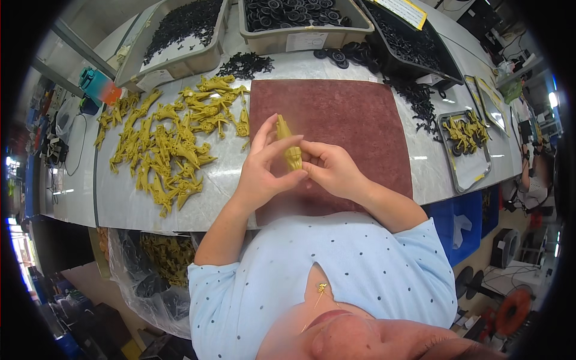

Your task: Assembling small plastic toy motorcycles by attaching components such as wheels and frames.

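Over the dark red mat I hold an olive-yellow molded plastic part, long and tapered, its narrow end pointing away from me. My left hand grips it between thumb and fingers along its side. The fingertips of my right hand pinch together at its near right side; any small piece between them is hidden. To the left of the mat, a loose heap of similar yellow plastic parts spreads across the table.
Along the back stand a bin of small black pieces, a bin of black wheels and a black bin. Small black parts lie before them. At right, a metal tray carries yellow parts. A bottle stands far left.
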{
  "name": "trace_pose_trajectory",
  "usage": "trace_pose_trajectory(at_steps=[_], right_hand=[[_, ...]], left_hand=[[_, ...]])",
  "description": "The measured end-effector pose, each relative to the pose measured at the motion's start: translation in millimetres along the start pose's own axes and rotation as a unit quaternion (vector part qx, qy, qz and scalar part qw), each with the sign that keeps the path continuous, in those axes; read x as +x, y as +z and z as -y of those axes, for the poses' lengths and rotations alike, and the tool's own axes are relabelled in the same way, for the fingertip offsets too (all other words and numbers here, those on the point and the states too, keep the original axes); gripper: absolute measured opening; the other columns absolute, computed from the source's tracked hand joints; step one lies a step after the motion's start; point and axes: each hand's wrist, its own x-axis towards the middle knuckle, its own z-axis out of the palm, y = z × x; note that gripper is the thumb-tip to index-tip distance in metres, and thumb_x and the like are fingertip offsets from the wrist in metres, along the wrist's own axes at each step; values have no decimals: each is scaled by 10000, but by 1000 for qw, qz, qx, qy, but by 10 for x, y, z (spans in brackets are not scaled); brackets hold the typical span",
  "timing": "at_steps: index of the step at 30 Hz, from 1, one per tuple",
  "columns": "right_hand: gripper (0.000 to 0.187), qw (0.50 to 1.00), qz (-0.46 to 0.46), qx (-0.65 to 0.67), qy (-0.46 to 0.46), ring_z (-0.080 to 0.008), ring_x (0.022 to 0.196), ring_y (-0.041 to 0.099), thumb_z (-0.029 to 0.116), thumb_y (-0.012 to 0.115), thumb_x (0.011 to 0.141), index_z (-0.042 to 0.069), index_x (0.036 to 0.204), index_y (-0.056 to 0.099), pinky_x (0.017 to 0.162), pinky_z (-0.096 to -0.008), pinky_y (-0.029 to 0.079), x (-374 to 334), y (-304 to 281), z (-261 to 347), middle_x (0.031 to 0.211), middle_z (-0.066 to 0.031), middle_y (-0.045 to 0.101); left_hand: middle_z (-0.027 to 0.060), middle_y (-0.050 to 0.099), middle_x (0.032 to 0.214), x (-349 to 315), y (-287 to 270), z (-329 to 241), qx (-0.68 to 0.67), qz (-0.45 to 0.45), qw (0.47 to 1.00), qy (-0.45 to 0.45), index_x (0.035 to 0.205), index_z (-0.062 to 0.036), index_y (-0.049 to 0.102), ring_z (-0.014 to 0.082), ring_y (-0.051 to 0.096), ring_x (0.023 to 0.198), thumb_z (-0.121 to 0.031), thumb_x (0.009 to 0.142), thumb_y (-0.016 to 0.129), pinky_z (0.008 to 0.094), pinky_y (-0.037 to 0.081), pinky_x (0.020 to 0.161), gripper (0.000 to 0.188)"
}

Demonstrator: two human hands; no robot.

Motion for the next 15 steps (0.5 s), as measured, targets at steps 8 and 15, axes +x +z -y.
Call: trace_pose_trajectory(at_steps=[8,15], right_hand=[[322,997,53,-57,14,-84,632,559,-32,472,912,-60,1227,526,578,-226,478,41,-23,-49,860,-54,599],[325,998,63,-15,9,-85,598,526,-25,472,912,-63,1227,539,558,-232,455,114,22,-7,804,-48,590]], left_hand=[[253,244,1458,-81,0,34,-84,-23,995,-43,1162,3,627,306,424,1288,-27,668,766,362,412,1017,514],[226,285,1426,-120,-35,14,-54,-49,997,-24,1165,39,603,253,500,1193,4,689,750,354,464,977,500]])
